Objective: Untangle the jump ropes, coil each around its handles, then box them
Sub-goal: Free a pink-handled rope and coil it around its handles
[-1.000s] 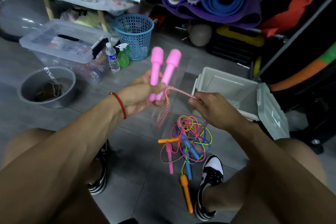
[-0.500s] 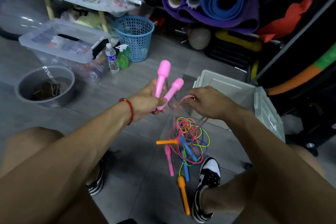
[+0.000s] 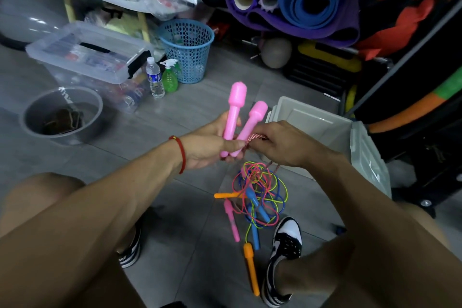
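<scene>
My left hand (image 3: 208, 144) grips the lower ends of two pink handles (image 3: 236, 114), which point up and apart. My right hand (image 3: 280, 144) pinches the red-and-white twisted rope (image 3: 255, 138) right beside the handles' bases; the rope runs down behind that hand toward the floor. Below, a tangle of coloured jump ropes (image 3: 260, 190) lies on the tiles with orange, blue and thin pink handles sticking out. An open grey box (image 3: 312, 120) with its lid hinged to the right stands just behind my right hand.
A grey bowl (image 3: 62, 114) sits at the left. Behind it are a clear lidded tub (image 3: 87, 52), a water bottle (image 3: 155, 77), a green spray bottle and a blue basket (image 3: 186, 49). Rolled mats fill the back right. My shoes flank the tangle.
My right hand has carried the rope left, up against the bases of the pink handles. The two handles have tilted and shifted slightly in my left hand.
</scene>
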Available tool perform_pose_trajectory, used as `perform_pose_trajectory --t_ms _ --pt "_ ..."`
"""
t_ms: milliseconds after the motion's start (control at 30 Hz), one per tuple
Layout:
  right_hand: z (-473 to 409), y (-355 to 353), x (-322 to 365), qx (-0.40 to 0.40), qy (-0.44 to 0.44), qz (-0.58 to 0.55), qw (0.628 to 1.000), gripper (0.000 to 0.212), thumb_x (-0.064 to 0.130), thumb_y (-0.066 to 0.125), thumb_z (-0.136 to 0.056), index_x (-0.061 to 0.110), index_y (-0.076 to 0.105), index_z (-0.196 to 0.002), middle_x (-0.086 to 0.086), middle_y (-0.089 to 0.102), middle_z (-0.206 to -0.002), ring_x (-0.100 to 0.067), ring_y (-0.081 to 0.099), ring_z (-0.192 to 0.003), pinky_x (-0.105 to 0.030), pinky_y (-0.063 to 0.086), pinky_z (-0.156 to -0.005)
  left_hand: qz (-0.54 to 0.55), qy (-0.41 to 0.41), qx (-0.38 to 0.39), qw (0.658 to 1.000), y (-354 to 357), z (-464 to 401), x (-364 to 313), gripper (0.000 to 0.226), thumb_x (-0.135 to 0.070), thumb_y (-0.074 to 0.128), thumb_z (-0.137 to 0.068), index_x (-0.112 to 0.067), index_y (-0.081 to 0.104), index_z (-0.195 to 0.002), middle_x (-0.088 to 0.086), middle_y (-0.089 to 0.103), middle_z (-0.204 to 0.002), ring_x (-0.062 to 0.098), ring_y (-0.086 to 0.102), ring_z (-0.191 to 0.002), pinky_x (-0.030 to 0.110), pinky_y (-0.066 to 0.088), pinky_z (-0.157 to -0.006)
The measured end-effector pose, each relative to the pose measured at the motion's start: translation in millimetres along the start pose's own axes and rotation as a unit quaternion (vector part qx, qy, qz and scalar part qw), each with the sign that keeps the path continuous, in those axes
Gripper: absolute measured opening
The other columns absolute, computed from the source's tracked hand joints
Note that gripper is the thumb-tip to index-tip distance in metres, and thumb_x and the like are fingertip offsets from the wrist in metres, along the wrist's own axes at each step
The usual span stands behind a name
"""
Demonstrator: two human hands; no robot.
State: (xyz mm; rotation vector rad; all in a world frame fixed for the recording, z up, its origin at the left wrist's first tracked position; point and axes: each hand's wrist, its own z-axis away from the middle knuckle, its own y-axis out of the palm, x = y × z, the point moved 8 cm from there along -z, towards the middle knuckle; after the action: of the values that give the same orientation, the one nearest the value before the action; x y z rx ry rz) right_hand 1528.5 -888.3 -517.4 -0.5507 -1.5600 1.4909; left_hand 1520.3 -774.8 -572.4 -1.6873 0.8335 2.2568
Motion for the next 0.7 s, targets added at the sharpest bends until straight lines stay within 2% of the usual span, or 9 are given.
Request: perform_pose_trajectory --t_ms 67,100,200,267,333,400,500,600,700 --pt "3 2 0 -0.011 0.008 -0.015 1.000 0.015 0.040 0.058 -0.094 0.028 0.064 -0.088 0.002 0.064 -0.081 -0.025 0.062 -0.084 -0.037 0.049 -0.076 -0.068 -0.004 -0.004 0.998 0 0 4 0.051 0.008 0.058 -0.087 -0.024 0.040 -0.123 0.018 0.045 -0.097 0.024 0.050 -0.065 0.029 0.036 -0.052" --pt "5 4 -4 -0.019 0.018 -0.013 1.000 0.021 0.044 0.059 -0.094 0.026 0.060 -0.082 0.000 0.063 -0.077 -0.025 0.060 -0.079 -0.036 0.047 -0.072 -0.097 -0.006 -0.020 0.995 -3 0 5 0.055 0.010 0.056 -0.089 -0.024 0.040 -0.130 0.018 0.046 -0.096 0.023 0.049 -0.062 0.030 0.036 -0.052" --pt "15 25 -39 -0.009 0.091 -0.068 0.993 0.027 0.041 0.061 -0.094 0.019 0.062 -0.078 0.001 0.061 -0.070 -0.019 0.058 -0.069 -0.032 0.042 -0.064 -0.097 0.017 -0.141 0.985 -31 4 -16 0.057 0.016 0.053 -0.092 -0.030 0.045 -0.125 0.010 0.048 -0.091 0.016 0.048 -0.058 0.030 0.038 -0.056" --pt "32 49 -77 0.028 0.144 -0.071 0.987 0.026 0.038 0.059 -0.094 0.017 0.067 -0.081 0.000 0.068 -0.079 -0.020 0.064 -0.076 -0.032 0.047 -0.069 -0.047 0.045 -0.240 0.969 -63 11 -36 0.049 0.017 0.051 -0.092 -0.025 0.045 -0.116 0.009 0.048 -0.088 0.017 0.047 -0.061 0.030 0.038 -0.055" --pt "52 76 -109 0.074 0.173 -0.072 0.980 0.026 0.041 0.055 -0.091 0.024 0.067 -0.075 0.001 0.068 -0.084 -0.022 0.068 -0.086 -0.029 0.047 -0.074 -0.004 0.057 -0.318 0.947 -92 18 -47 0.048 0.017 0.050 -0.092 -0.023 0.043 -0.118 0.010 0.051 -0.093 0.018 0.052 -0.068 0.029 0.043 -0.052" --pt "64 92 -126 0.087 0.191 -0.079 0.975 0.025 0.030 0.058 -0.094 0.035 0.060 -0.069 0.005 0.067 -0.085 -0.023 0.069 -0.092 -0.028 0.047 -0.080 -0.029 0.051 -0.359 0.932 -107 22 -48 0.051 0.016 0.052 -0.091 -0.024 0.042 -0.121 0.012 0.052 -0.101 0.020 0.055 -0.075 0.027 0.046 -0.050" --pt "52 72 -122 -0.023 0.181 -0.129 0.975 0.032 0.018 0.059 -0.098 0.031 0.063 -0.069 0.007 0.072 -0.076 -0.013 0.070 -0.079 -0.037 0.055 -0.084 -0.130 0.020 -0.348 0.928 -102 19 -35 0.054 0.015 0.056 -0.089 -0.018 0.039 -0.128 0.010 0.049 -0.102 0.023 0.055 -0.071 0.029 0.047 -0.046" --pt "29 23 -86 -0.095 0.127 -0.145 0.977 0.024 0.026 0.058 -0.099 0.018 0.069 -0.079 0.003 0.070 -0.069 -0.012 0.064 -0.064 -0.040 0.055 -0.074 -0.198 -0.017 -0.314 0.928 -89 15 -18 0.054 0.014 0.055 -0.088 -0.018 0.035 -0.126 0.011 0.046 -0.096 0.024 0.050 -0.063 0.031 0.043 -0.049" --pt "15 -21 -30 -0.094 0.022 -0.072 0.993 0.032 0.045 0.050 -0.098 0.019 0.068 -0.091 0.006 0.062 -0.070 -0.016 0.054 -0.066 -0.035 0.044 -0.067 -0.257 -0.031 -0.283 0.923 -76 15 -13 0.052 0.010 0.051 -0.086 -0.019 0.034 -0.125 0.014 0.049 -0.097 0.026 0.053 -0.070 0.038 0.046 -0.059"
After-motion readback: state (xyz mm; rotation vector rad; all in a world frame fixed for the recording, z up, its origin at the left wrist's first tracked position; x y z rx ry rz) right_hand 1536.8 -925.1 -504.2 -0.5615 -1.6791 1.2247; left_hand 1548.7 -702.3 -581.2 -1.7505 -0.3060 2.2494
